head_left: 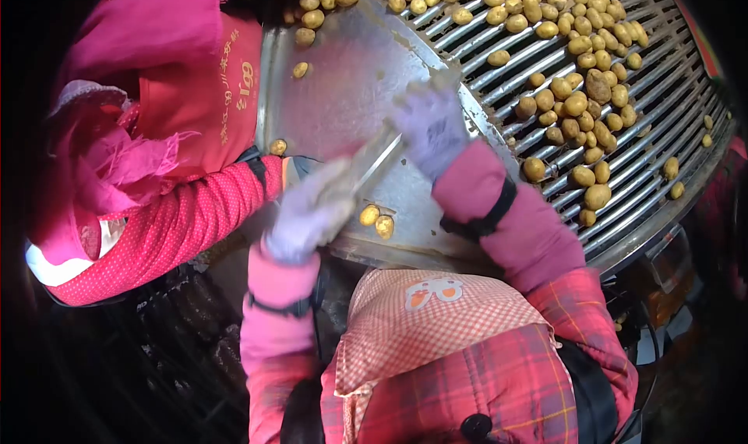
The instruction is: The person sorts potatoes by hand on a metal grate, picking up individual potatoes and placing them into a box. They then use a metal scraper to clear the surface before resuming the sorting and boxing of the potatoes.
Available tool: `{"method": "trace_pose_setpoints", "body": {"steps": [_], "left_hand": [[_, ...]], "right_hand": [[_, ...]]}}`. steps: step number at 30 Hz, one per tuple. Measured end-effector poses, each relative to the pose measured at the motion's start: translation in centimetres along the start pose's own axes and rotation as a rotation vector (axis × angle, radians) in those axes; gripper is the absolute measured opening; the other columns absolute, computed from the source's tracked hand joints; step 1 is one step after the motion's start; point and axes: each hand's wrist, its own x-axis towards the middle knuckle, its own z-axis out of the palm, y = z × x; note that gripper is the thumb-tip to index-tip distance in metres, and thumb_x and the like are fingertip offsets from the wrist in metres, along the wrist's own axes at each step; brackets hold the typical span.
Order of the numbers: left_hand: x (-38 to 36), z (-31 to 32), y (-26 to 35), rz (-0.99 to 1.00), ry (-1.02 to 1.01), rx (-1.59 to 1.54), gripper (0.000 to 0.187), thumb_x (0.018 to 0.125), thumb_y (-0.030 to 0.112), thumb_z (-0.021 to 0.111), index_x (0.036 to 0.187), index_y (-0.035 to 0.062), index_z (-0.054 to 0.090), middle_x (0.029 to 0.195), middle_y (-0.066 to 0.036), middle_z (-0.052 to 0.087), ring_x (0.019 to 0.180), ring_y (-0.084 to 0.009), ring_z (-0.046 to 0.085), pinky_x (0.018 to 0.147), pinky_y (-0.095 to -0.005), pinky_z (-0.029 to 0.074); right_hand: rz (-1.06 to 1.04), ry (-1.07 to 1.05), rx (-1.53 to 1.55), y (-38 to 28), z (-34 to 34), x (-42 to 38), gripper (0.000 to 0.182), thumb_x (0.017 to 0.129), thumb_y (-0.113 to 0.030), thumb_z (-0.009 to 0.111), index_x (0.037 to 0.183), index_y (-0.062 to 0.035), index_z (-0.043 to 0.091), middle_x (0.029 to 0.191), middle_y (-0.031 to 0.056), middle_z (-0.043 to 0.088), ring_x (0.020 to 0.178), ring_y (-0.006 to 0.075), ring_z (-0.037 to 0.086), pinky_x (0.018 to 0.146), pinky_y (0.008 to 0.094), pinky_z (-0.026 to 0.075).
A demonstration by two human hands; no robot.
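Gloved in light purple, my left hand (313, 210) is closed around the lower end of a flat metal-edged bar (376, 159), blurred by motion. My right hand (430, 124), in the same kind of glove, is at the bar's upper end, over the metal tray (331, 93); its fingers are smeared by motion. Two potatoes (376, 221) lie on the tray just right of my left hand. A slatted metal rack (499, 77) begins beyond my right hand, with many potatoes (580, 105) on it.
A co-worker's dotted sleeve (195, 210) reaches to the tray's left edge, near my left hand, under a red apron (199, 101). Some potatoes (310, 19) lie at the tray's top left, and a small one (278, 146) is beside the sleeve.
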Motion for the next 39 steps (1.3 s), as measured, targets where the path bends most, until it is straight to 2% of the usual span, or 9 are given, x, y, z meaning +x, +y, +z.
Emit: {"method": "trace_pose_setpoints", "body": {"steps": [5, 8, 11, 14, 18, 23, 28, 33, 39], "left_hand": [[-3.6, 4.6, -3.6, -0.032, 0.102, 0.008, 0.066, 0.080, 0.012, 0.072, 0.138, -0.0025, 0.044, 0.118, -0.004, 0.057, 0.091, -0.0075, 0.052, 0.076, -0.0217, 0.044], [-0.7, 6.0, -5.7, 0.251, 0.158, 0.591, 0.060, 0.084, 0.016, 0.066, 0.137, 0.0004, 0.043, 0.105, -0.004, 0.057, 0.085, -0.0071, 0.053, 0.072, -0.0238, 0.045], [1.7, 7.4, -2.2, -0.133, 0.125, 0.158, 0.064, 0.083, 0.019, 0.066, 0.139, 0.0014, 0.041, 0.109, -0.008, 0.059, 0.100, -0.0132, 0.055, 0.088, -0.0302, 0.046], [-0.8, 8.0, -4.1, 0.095, 0.060, 0.434, 0.065, 0.084, 0.019, 0.066, 0.141, 0.0019, 0.039, 0.115, -0.009, 0.058, 0.104, -0.0166, 0.055, 0.092, -0.0324, 0.045], [-1.4, 8.7, -3.8, 0.066, -0.090, 0.293, 0.068, 0.085, 0.024, 0.066, 0.143, 0.0004, 0.037, 0.121, -0.008, 0.055, 0.110, -0.0171, 0.051, 0.095, -0.0319, 0.043], [2.2, 10.6, -1.6, -0.058, -0.006, 0.108, 0.056, 0.082, 0.012, 0.066, 0.131, -0.0017, 0.044, 0.106, -0.007, 0.056, 0.092, -0.0144, 0.053, 0.077, -0.0276, 0.049], [1.9, 11.5, -1.9, -0.009, -0.152, -0.247, 0.060, 0.087, 0.020, 0.063, 0.137, -0.0031, 0.038, 0.120, -0.011, 0.051, 0.109, -0.0169, 0.048, 0.097, -0.0312, 0.042], [4.5, 11.0, 2.1, -0.194, -0.128, -0.134, 0.036, 0.092, 0.033, 0.053, 0.108, 0.0013, 0.052, 0.083, -0.008, 0.060, 0.068, -0.0151, 0.060, 0.057, -0.0277, 0.050], [8.9, 11.5, -1.4, 0.099, -0.025, -0.264, 0.034, 0.093, 0.037, 0.054, 0.092, 0.0033, 0.057, 0.065, -0.009, 0.060, 0.051, -0.0184, 0.059, 0.045, -0.0298, 0.049]], "right_hand": [[-0.080, 0.186, 0.247, -2.1, 0.5, -1.4, 0.029, 0.066, -0.021, 0.063, 0.095, -0.0142, 0.062, 0.105, 0.0056, 0.059, 0.113, 0.0283, 0.054, 0.099, 0.0491, 0.037], [-0.120, 0.188, 0.251, 1.0, 1.2, -0.5, 0.033, 0.066, -0.023, 0.064, 0.098, -0.0138, 0.062, 0.108, 0.0072, 0.059, 0.114, 0.0314, 0.052, 0.099, 0.0505, 0.037], [-0.196, 0.259, 0.229, 2.6, 0.9, 1.6, 0.034, 0.073, -0.013, 0.062, 0.106, -0.0110, 0.059, 0.110, 0.0118, 0.060, 0.099, 0.0311, 0.058, 0.085, 0.0468, 0.045], [-0.286, 0.258, 0.306, 2.3, 0.3, -1.4, 0.033, 0.072, -0.013, 0.063, 0.104, -0.0112, 0.058, 0.109, 0.0114, 0.060, 0.098, 0.0314, 0.059, 0.082, 0.0467, 0.045], [-0.289, 0.230, 0.380, 1.1, -0.3, -2.0, 0.028, 0.071, -0.011, 0.063, 0.099, -0.0111, 0.058, 0.106, 0.0111, 0.060, 0.096, 0.0301, 0.059, 0.073, 0.0450, 0.045], [-0.266, 0.149, 0.390, 4.9, 1.5, 1.1, 0.040, 0.077, -0.010, 0.063, 0.117, -0.0098, 0.060, 0.123, 0.0137, 0.059, 0.115, 0.0373, 0.055, 0.094, 0.0458, 0.045], [-0.415, 0.128, 0.387, 5.3, 0.6, -0.4, 0.036, 0.078, -0.008, 0.063, 0.114, -0.0089, 0.061, 0.122, 0.0139, 0.059, 0.115, 0.0368, 0.056, 0.092, 0.0432, 0.047], [-0.389, 0.008, 0.471, 7.6, 2.1, 5.0, 0.047, 0.079, -0.010, 0.064, 0.125, -0.0122, 0.059, 0.132, 0.0152, 0.055, 0.126, 0.0397, 0.048, 0.103, 0.0437, 0.041], [-0.249, -0.131, 0.388, 7.9, 2.3, 8.0, 0.055, 0.081, -0.003, 0.058, 0.133, -0.0196, 0.054, 0.142, 0.0146, 0.047, 0.130, 0.0345, 0.046, 0.109, 0.0402, 0.037]]}}
